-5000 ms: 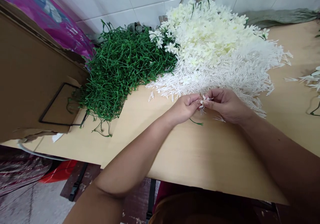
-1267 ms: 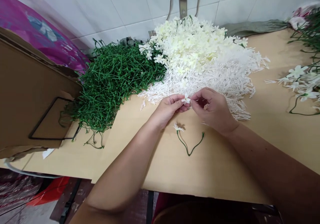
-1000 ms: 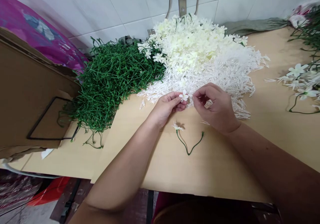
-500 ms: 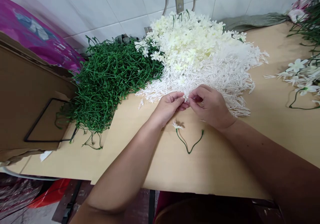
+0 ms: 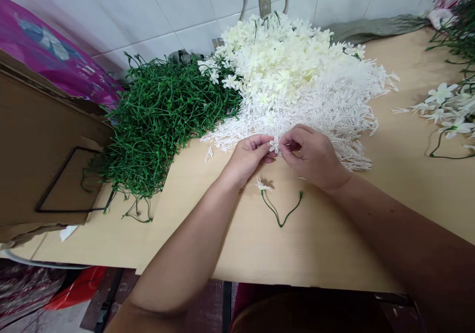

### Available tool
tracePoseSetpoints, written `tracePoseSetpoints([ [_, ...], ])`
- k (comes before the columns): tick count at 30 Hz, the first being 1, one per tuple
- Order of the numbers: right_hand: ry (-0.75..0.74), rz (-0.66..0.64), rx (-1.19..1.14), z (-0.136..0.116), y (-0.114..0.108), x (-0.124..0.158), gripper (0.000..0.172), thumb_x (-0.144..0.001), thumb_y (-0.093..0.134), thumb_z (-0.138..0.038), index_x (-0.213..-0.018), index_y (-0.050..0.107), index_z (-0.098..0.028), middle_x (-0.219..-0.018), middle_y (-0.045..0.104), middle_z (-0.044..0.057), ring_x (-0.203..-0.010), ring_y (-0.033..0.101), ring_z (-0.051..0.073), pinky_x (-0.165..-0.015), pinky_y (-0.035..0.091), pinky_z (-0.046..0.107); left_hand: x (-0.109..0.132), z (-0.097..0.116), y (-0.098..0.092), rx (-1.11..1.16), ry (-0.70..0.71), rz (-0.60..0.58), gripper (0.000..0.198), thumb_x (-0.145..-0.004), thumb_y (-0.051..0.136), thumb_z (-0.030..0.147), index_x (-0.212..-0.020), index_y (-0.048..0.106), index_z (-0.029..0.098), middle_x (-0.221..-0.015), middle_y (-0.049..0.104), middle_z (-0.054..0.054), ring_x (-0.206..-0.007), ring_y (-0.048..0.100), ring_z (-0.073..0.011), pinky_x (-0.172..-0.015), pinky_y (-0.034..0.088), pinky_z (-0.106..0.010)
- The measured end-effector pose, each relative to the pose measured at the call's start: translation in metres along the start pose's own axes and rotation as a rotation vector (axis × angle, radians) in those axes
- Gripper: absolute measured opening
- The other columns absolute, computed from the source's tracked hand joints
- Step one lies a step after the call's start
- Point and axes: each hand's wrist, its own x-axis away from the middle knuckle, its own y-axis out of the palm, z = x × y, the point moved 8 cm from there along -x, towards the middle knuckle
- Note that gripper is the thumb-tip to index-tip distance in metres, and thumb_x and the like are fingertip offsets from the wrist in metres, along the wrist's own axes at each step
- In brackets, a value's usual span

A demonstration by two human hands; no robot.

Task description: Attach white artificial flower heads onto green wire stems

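Note:
A small white artificial flower (image 5: 274, 146) is pinched between the thumb and fingers of my left hand (image 5: 253, 156). My right hand (image 5: 309, 156) is closed in a pinch at the flower's right edge; what its fingertips grip is too small to make out. Just below my hands, on the table, lies a V-shaped green plastic stem (image 5: 281, 224) with a white flower head (image 5: 263, 185) on its left end and a bare right tip. Directly behind my fingers spreads a heap of thin white stamens (image 5: 326, 110).
White and cream flower heads (image 5: 285, 51) are piled by the tiled wall. Left of them is a mound of green stems (image 5: 159, 115), beside a cardboard box (image 5: 40, 145) and a purple bag (image 5: 55, 51). More flowers (image 5: 441, 95) lie at the right edge of the table (image 5: 260, 254).
The flower in my left fingers has turned slightly, and more of its petals show. My right fingers stay pinched beside it. The view has shifted a little.

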Motion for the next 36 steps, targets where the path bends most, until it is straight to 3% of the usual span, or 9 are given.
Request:
tracePoseSetpoints([
  [12, -0.055, -0.010, 0.192, -0.006, 0.000, -0.001, 0.015, -0.085, 0.048, -0.017, -0.072, 0.056, -0.020, -0.076, 0.062, 0.007, -0.067, 0.055, 0.017, -0.063, 0.043, 0.030, -0.002, -0.001, 0.000, -0.010, 0.030, 0.011, 0.011, -0.071, 0.076, 0.014, -0.077, 0.066, 0.014, -0.062, 0.065, 0.003, -0.058, 0.060, -0.0065, -0.061, 0.051, -0.019],
  [20, -0.009, -0.004, -0.032, 0.000, 0.005, 0.001, 0.014, -0.085, 0.051, -0.019, -0.073, 0.057, -0.018, -0.075, 0.062, 0.006, -0.067, 0.056, 0.016, -0.064, 0.045, 0.030, -0.002, 0.001, 0.001, 0.000, 0.034, -0.059, 0.012, -0.068, 0.078, 0.014, -0.076, 0.069, 0.014, -0.065, 0.067, 0.001, -0.061, 0.063, -0.0073, -0.060, 0.052, -0.018],
  [24, 0.042, 0.010, -0.166, 0.006, 0.003, 0.001, 0.010, -0.083, 0.056, -0.017, -0.073, 0.058, -0.018, -0.074, 0.062, 0.003, -0.067, 0.056, 0.014, -0.063, 0.045, 0.028, -0.001, 0.004, 0.002, 0.021, 0.047, -0.084, 0.023, -0.062, 0.084, 0.021, -0.076, 0.067, 0.014, -0.064, 0.067, 0.001, -0.059, 0.062, -0.0074, -0.057, 0.052, -0.017],
  [28, 0.014, 0.040, -0.185, 0.006, -0.001, 0.001, 0.008, -0.081, 0.058, -0.014, -0.074, 0.059, -0.018, -0.073, 0.061, 0.003, -0.065, 0.054, 0.014, -0.060, 0.042, 0.027, -0.001, 0.004, 0.001, 0.031, 0.063, -0.066, 0.032, -0.058, 0.087, 0.027, -0.077, 0.064, 0.014, -0.062, 0.067, 0.003, -0.056, 0.062, -0.0072, -0.054, 0.051, -0.017],
  [36, 0.003, 0.043, -0.184, 0.003, 0.001, 0.001, 0.010, -0.081, 0.054, -0.013, -0.074, 0.058, -0.019, -0.074, 0.061, 0.003, -0.069, 0.055, 0.015, -0.064, 0.043, 0.029, -0.002, 0.003, 0.002, 0.020, 0.039, -0.086, 0.027, -0.064, 0.084, 0.025, -0.074, 0.062, 0.013, -0.062, 0.067, 0.001, -0.056, 0.062, -0.0073, -0.055, 0.051, -0.017],
])
